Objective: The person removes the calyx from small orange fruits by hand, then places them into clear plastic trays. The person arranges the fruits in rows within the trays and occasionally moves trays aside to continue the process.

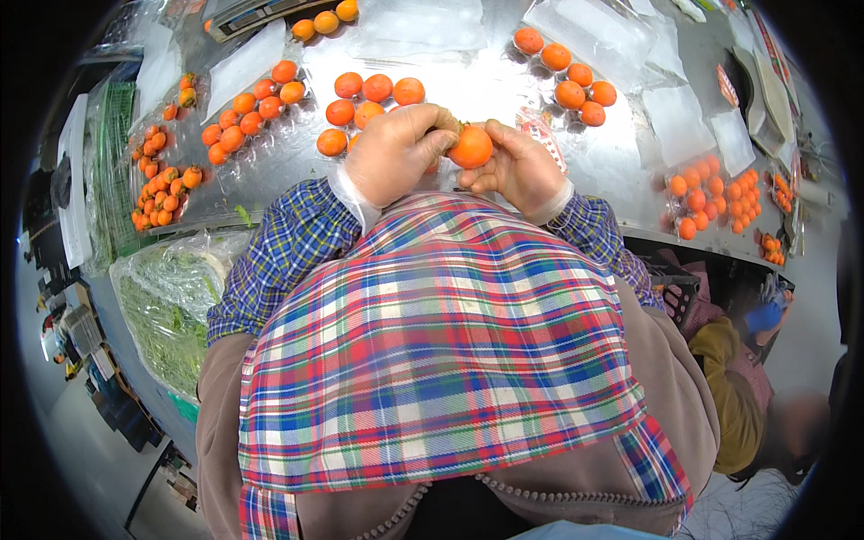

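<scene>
Between my two hands, just above the front edge of the metal table, is a round orange tomato [471, 148] with a bit of green stem at its top left. My left hand [401, 152], in a thin clear glove, pinches at the stem side with thumb and forefinger. From the right, my gloved right hand [523, 165] holds the fruit by its fingers. A group of orange tomatoes [377, 88] sits on clear film behind my left hand, which partly covers it. A red-and-white printed wrapper [540, 135] lies behind my right hand.
More orange tomatoes lie in groups at the left [244, 103], right back [570, 94] and far right [696, 200]. White sheets [677, 121] are spread about the metal table [611, 169]. A film-wrapped bag of greens [169, 317] stands below left. Another person [729, 398] is at right.
</scene>
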Action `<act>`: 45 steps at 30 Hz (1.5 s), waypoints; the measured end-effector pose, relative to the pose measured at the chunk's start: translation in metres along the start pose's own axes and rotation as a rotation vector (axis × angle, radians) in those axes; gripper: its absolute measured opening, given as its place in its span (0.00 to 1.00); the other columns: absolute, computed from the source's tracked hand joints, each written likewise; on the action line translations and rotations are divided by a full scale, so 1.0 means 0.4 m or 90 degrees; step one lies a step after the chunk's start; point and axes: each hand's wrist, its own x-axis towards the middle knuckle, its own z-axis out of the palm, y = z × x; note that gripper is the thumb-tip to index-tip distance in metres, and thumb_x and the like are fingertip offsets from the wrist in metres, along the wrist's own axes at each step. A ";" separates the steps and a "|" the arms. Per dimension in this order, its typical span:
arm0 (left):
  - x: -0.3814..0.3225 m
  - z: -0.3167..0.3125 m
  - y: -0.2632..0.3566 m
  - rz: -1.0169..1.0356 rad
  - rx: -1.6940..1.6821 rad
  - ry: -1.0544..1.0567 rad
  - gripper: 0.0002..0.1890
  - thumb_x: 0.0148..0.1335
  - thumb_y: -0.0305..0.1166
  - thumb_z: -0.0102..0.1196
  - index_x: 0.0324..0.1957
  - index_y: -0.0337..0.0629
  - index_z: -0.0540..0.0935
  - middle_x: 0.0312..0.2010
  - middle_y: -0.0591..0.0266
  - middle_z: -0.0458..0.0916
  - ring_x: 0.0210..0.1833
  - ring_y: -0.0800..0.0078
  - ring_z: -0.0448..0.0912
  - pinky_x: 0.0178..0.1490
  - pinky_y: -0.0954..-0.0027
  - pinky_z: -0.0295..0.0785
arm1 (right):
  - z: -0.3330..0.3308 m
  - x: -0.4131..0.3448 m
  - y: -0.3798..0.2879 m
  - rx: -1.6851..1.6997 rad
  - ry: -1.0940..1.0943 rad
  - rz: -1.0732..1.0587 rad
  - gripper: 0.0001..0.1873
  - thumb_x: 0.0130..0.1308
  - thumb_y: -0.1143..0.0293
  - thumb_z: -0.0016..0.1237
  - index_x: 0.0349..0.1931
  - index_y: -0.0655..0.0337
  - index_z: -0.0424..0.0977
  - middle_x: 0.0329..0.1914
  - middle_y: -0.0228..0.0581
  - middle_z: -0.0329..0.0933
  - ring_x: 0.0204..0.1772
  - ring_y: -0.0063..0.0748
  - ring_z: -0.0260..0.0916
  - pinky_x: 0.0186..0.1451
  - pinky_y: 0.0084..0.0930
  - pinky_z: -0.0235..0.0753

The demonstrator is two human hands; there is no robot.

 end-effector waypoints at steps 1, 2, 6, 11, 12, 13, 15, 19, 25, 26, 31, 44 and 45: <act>-0.001 0.000 0.000 -0.014 -0.009 0.005 0.06 0.61 0.28 0.56 0.39 0.38 0.81 0.29 0.55 0.82 0.31 0.65 0.80 0.35 0.68 0.74 | 0.000 -0.001 -0.001 0.011 -0.018 -0.011 0.25 0.73 0.54 0.33 0.54 0.68 0.67 0.46 0.45 0.75 0.42 0.30 0.77 0.46 0.25 0.79; -0.001 -0.001 0.000 -0.027 -0.019 0.010 0.07 0.61 0.28 0.56 0.39 0.38 0.81 0.29 0.55 0.82 0.31 0.66 0.80 0.35 0.68 0.74 | 0.001 -0.003 -0.002 0.010 -0.037 -0.025 0.24 0.73 0.54 0.35 0.55 0.68 0.66 0.47 0.44 0.75 0.43 0.30 0.76 0.48 0.26 0.78; 0.001 -0.003 -0.007 -0.083 -0.050 0.019 0.07 0.62 0.29 0.56 0.40 0.38 0.81 0.30 0.56 0.82 0.31 0.68 0.80 0.36 0.70 0.75 | 0.017 -0.015 0.004 -0.075 -0.025 -0.091 0.26 0.70 0.57 0.44 0.61 0.65 0.62 0.47 0.40 0.74 0.45 0.29 0.75 0.50 0.25 0.76; 0.005 -0.001 -0.024 -0.169 -0.131 0.002 0.08 0.63 0.29 0.54 0.41 0.37 0.81 0.31 0.60 0.83 0.34 0.72 0.80 0.39 0.72 0.74 | 0.017 -0.010 0.007 -0.144 0.023 -0.148 0.30 0.62 0.65 0.57 0.61 0.65 0.63 0.47 0.37 0.74 0.46 0.25 0.73 0.50 0.22 0.74; 0.007 0.000 -0.026 -0.150 -0.146 0.009 0.08 0.64 0.29 0.54 0.42 0.37 0.80 0.32 0.60 0.82 0.35 0.73 0.80 0.41 0.72 0.74 | 0.005 -0.006 -0.003 -0.158 0.029 -0.152 0.30 0.61 0.65 0.58 0.61 0.65 0.64 0.47 0.37 0.74 0.47 0.25 0.72 0.50 0.22 0.73; 0.008 0.000 -0.027 -0.132 -0.161 0.016 0.09 0.64 0.29 0.54 0.43 0.37 0.80 0.34 0.60 0.82 0.36 0.74 0.79 0.42 0.72 0.74 | -0.011 -0.001 -0.015 -0.171 0.035 -0.156 0.30 0.60 0.66 0.59 0.61 0.65 0.65 0.47 0.37 0.75 0.47 0.24 0.72 0.50 0.21 0.72; 0.010 -0.001 -0.028 -0.111 -0.173 0.020 0.10 0.65 0.29 0.52 0.45 0.37 0.79 0.36 0.62 0.81 0.39 0.76 0.78 0.45 0.74 0.73 | -0.045 0.023 -0.040 -0.300 0.180 -0.256 0.28 0.59 0.67 0.59 0.58 0.65 0.67 0.36 0.32 0.77 0.38 0.21 0.73 0.39 0.19 0.74; 0.006 -0.004 -0.025 -0.120 -0.167 0.008 0.11 0.68 0.30 0.49 0.49 0.37 0.77 0.40 0.63 0.77 0.44 0.77 0.75 0.49 0.76 0.71 | -0.130 0.056 -0.134 -0.853 0.492 -0.382 0.24 0.55 0.66 0.60 0.53 0.61 0.72 0.39 0.36 0.77 0.39 0.28 0.76 0.39 0.26 0.77; 0.002 -0.012 -0.033 -0.136 -0.159 0.023 0.12 0.68 0.31 0.48 0.50 0.37 0.76 0.43 0.61 0.78 0.46 0.75 0.76 0.52 0.73 0.72 | -0.193 0.085 -0.202 -1.314 0.576 -0.182 0.24 0.56 0.52 0.58 0.52 0.47 0.75 0.47 0.38 0.78 0.54 0.38 0.72 0.66 0.43 0.54; -0.001 -0.015 -0.036 -0.142 -0.166 0.024 0.12 0.68 0.31 0.48 0.50 0.37 0.76 0.43 0.61 0.78 0.46 0.75 0.76 0.52 0.72 0.72 | -0.196 0.092 -0.198 -1.341 0.576 -0.178 0.24 0.56 0.52 0.57 0.52 0.47 0.75 0.48 0.38 0.78 0.55 0.38 0.71 0.66 0.44 0.55; -0.018 -0.024 -0.051 -0.167 -0.166 0.045 0.12 0.67 0.31 0.49 0.50 0.37 0.77 0.44 0.61 0.78 0.47 0.74 0.77 0.52 0.72 0.72 | -0.220 0.113 -0.176 -1.371 0.570 -0.201 0.22 0.57 0.53 0.56 0.52 0.45 0.77 0.49 0.37 0.77 0.59 0.38 0.68 0.66 0.45 0.54; -0.069 -0.065 -0.105 -0.211 -0.164 0.198 0.11 0.65 0.30 0.51 0.47 0.36 0.79 0.37 0.63 0.80 0.39 0.78 0.77 0.44 0.75 0.73 | -0.217 0.154 -0.179 -1.437 0.477 -0.265 0.17 0.54 0.59 0.55 0.41 0.58 0.77 0.43 0.40 0.76 0.48 0.42 0.74 0.55 0.38 0.68; -0.068 -0.068 -0.112 -0.205 -0.169 0.199 0.11 0.65 0.30 0.51 0.46 0.36 0.79 0.37 0.63 0.81 0.39 0.79 0.77 0.44 0.75 0.73 | -0.215 0.158 -0.183 -1.453 0.459 -0.261 0.17 0.54 0.59 0.55 0.41 0.59 0.77 0.43 0.40 0.75 0.48 0.43 0.74 0.54 0.38 0.69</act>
